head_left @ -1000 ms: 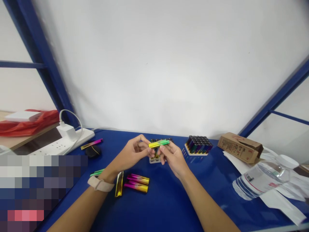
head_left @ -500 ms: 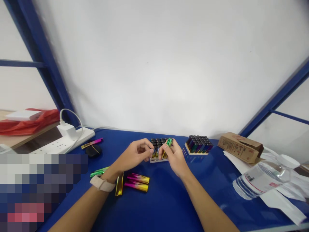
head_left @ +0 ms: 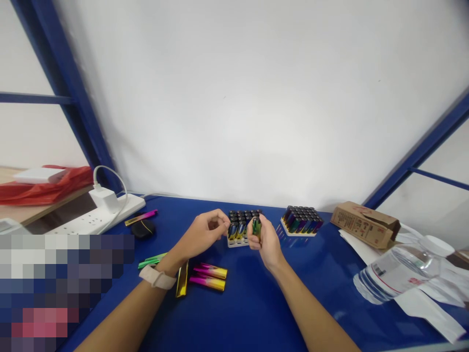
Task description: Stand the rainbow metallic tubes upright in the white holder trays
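My right hand [head_left: 268, 239] is closed around a shiny green-and-gold lighter [head_left: 257, 228], held upright just over the right front part of a pale tray [head_left: 238, 243]. Rows of black-topped metallic lighters [head_left: 240, 225] stand in that tray, and some front holes show bare. My left hand [head_left: 207, 232] is beside the tray's left side, fingers curled and thumb drawn in to the fingertips; anything between them is too small to make out. Nearer me lie two pink-and-gold metallic pieces [head_left: 208, 281] and a gold one [head_left: 181, 281]. Green pieces [head_left: 148, 261] lie by my left wrist, partly hidden.
A second tray of lighters [head_left: 302, 220] stands to the right by the wall. Beyond it are a cardboard box [head_left: 362, 225], papers and a large water bottle [head_left: 399, 271]. Left are a black mouse [head_left: 143, 228], a pink-gold piece [head_left: 141, 217] and a white power strip [head_left: 88, 220].
My right hand has turned, bringing the green lighter from a slant to upright, slightly lower. More of the tray's lighters now show between my hands. My left hand has shifted slightly left.
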The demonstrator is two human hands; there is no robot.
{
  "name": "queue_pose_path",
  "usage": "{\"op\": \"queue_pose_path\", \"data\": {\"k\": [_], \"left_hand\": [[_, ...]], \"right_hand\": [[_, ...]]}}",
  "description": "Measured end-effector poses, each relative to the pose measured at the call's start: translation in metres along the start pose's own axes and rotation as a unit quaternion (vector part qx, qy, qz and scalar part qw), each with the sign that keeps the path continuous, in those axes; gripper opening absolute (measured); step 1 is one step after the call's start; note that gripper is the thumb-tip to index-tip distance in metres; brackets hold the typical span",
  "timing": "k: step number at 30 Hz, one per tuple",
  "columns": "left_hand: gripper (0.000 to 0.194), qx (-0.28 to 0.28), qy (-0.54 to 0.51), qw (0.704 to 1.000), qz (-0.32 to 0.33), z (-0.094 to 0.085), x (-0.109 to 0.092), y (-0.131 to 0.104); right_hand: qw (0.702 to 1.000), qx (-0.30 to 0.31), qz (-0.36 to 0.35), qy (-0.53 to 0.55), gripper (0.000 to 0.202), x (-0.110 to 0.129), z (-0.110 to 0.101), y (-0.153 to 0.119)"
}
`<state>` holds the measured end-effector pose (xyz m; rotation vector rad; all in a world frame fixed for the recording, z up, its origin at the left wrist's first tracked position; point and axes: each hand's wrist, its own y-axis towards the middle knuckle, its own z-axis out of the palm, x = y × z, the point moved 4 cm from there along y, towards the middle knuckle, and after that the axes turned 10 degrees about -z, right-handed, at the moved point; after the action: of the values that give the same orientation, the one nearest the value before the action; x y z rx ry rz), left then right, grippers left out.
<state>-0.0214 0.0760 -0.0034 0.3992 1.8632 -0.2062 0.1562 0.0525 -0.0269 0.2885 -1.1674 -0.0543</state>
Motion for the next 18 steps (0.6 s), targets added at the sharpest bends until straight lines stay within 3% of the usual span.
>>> {"op": "queue_pose_path", "data": {"k": [7, 18], "left_hand": [[0.025, 0.004, 0.037, 0.999, 0.012, 0.0020, 0.0025, 0.0007], [0.023, 0.001, 0.058, 0.998, 0.010, 0.0021, 0.0047, 0.0018]], "right_hand": [[0.998, -0.035, -0.017, -0.049, 0.042, 0.0041, 0.0020, -0.0009], [0.997, -0.039, -0.017, -0.064, 0.040, 0.0057, -0.0002, -0.0004]]}}
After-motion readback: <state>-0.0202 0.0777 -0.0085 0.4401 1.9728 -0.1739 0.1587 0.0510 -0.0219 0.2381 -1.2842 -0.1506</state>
